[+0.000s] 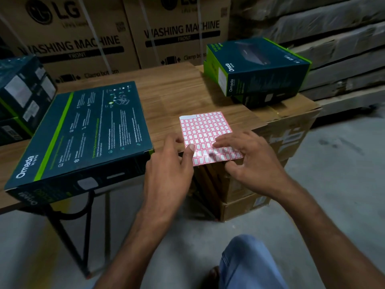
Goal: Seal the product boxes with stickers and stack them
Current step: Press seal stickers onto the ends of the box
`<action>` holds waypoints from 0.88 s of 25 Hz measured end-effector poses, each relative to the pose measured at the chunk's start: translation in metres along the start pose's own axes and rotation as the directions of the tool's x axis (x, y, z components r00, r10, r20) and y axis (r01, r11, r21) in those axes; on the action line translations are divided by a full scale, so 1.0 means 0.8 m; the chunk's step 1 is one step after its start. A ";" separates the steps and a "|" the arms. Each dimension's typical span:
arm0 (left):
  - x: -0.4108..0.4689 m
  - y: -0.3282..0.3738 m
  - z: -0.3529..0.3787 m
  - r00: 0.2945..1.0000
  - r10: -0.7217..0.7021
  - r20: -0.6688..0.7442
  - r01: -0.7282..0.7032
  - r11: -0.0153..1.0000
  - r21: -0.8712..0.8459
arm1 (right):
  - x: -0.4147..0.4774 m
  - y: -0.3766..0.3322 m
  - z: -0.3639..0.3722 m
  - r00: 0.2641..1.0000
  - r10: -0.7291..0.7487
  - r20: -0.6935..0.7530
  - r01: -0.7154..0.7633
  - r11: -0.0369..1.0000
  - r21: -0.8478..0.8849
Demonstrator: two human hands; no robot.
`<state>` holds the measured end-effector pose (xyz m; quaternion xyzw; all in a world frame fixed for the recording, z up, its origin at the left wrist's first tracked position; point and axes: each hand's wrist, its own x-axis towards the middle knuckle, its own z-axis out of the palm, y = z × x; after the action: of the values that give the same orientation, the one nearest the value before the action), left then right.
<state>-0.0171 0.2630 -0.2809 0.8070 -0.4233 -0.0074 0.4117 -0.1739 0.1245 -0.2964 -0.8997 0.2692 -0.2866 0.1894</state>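
A sheet of red-bordered white stickers (205,132) lies on the wooden table (173,90), its near edge hanging over the table's front. My left hand (170,163) holds the sheet's near left edge, thumb on top. My right hand (248,157) rests on the sheet's right part with fingers spread over the stickers and thumb under the near edge. A large dark Omada product box (83,134) with a green stripe lies flat at the left. Two stacked Omada boxes (256,69) sit at the back right.
More dark product boxes (23,97) are stacked at the far left. Large washing-machine cartons (125,34) stand behind the table. A brown carton (270,153) sits under the table's right end. Wrapped goods (333,38) fill the right. My knee (250,263) shows below.
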 end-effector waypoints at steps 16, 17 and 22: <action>0.010 0.010 0.021 0.938 -0.299 0.176 0.337 0.661 -0.670 | -0.033 -0.015 0.008 0.962 -0.272 -0.017 0.272 0.961 0.042; 0.006 0.009 0.020 0.951 -0.270 0.151 0.300 0.680 -0.669 | -0.038 -0.017 0.006 0.967 -0.255 -0.012 0.255 0.963 0.084; -0.032 0.003 -0.020 0.999 -0.016 0.039 0.036 0.783 -0.621 | -0.026 -0.042 -0.011 0.983 0.104 -0.152 -0.017 0.871 0.491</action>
<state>-0.0297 0.2908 -0.2772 0.6321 -0.3925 -0.1646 0.6475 -0.1810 0.1613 -0.2819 -0.7855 0.2318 -0.4162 0.3949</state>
